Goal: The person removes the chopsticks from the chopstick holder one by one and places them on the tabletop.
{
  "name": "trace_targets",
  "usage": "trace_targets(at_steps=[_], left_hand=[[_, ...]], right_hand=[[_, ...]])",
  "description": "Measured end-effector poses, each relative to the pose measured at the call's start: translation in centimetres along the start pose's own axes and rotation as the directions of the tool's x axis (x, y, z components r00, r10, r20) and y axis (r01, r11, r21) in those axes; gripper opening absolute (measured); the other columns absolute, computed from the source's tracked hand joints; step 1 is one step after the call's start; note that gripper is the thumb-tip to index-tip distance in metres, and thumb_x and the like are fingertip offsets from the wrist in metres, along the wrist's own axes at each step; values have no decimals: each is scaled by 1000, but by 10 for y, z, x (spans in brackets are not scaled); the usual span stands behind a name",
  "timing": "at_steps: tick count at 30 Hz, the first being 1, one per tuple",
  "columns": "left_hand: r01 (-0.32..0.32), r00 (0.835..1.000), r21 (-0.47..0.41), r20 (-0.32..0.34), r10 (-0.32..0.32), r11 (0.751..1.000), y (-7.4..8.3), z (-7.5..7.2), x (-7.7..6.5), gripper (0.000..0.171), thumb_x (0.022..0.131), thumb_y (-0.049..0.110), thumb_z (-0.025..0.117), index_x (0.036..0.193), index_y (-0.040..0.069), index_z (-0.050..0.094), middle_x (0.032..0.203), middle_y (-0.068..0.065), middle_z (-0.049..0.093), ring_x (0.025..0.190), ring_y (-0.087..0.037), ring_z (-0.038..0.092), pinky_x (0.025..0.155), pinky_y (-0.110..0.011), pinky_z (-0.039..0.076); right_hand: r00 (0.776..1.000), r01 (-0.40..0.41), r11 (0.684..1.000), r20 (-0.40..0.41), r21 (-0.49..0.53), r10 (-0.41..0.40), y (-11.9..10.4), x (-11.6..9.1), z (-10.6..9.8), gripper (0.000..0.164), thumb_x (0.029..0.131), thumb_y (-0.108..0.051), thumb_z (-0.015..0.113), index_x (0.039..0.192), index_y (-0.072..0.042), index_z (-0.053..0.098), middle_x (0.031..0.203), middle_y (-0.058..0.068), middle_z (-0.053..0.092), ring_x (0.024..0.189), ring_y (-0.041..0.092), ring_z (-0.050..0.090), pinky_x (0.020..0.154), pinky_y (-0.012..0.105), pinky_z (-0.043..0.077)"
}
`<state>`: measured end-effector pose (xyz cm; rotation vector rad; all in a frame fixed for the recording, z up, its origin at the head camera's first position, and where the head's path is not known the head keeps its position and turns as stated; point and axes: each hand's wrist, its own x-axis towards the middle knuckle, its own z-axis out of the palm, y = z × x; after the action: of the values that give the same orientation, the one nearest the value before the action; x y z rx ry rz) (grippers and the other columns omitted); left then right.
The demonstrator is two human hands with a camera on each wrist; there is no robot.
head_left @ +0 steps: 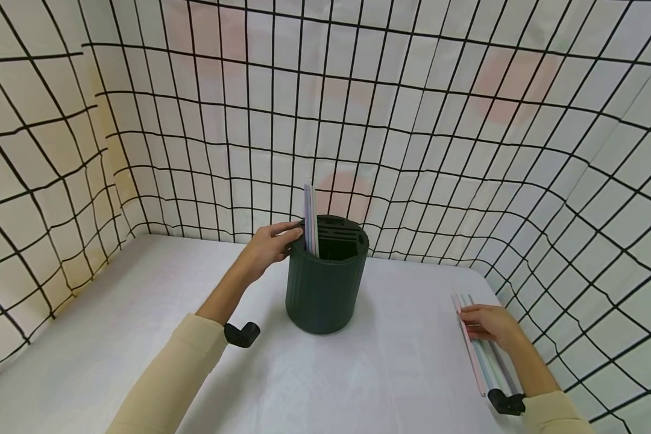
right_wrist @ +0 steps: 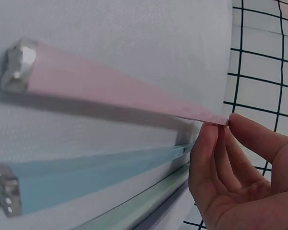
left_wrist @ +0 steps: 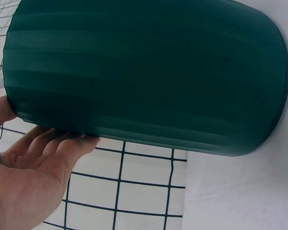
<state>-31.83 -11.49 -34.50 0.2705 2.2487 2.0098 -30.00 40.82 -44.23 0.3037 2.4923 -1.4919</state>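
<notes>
Several pale strips (head_left: 311, 223) stand in the dark green holder (head_left: 325, 295) in the head view, bunched at the left of its large compartment, too close together to count; I judge that share of the work done. To the holder's right, well apart from it, more lie on the white table (head_left: 407, 361), seemingly what is left. The two hands are well apart: the left hand (head_left: 268, 247) on the holder's left rim, the right hand (head_left: 490, 323) at the strips outside it.

From the left wrist, the left thumb sits at the holder's rim and the fingers bend against its side, a light grip that probably steadies it.

From the right wrist, thumb and fingers pinch the far end of a pink strip (right_wrist: 96, 84). Blue (right_wrist: 96, 179), green (right_wrist: 139, 206) and purple (right_wrist: 165, 205) strips lie beside it, so at least four remain outside the holder.
</notes>
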Motion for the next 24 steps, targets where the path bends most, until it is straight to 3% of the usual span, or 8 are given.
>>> trace_targets(at_steps=[24], left_hand=[[-8,1000,-16,6,9,1000,1,0,-1,54,104,33,59,152,11,48,147,-15,56,135,-30,56,114,-47,44]], right_hand=[[999,-21,1000,-43,9,21,7,3,2,38,95,-12,70,121,13,62,82,-1,71,70,12,68,65,27,62]])
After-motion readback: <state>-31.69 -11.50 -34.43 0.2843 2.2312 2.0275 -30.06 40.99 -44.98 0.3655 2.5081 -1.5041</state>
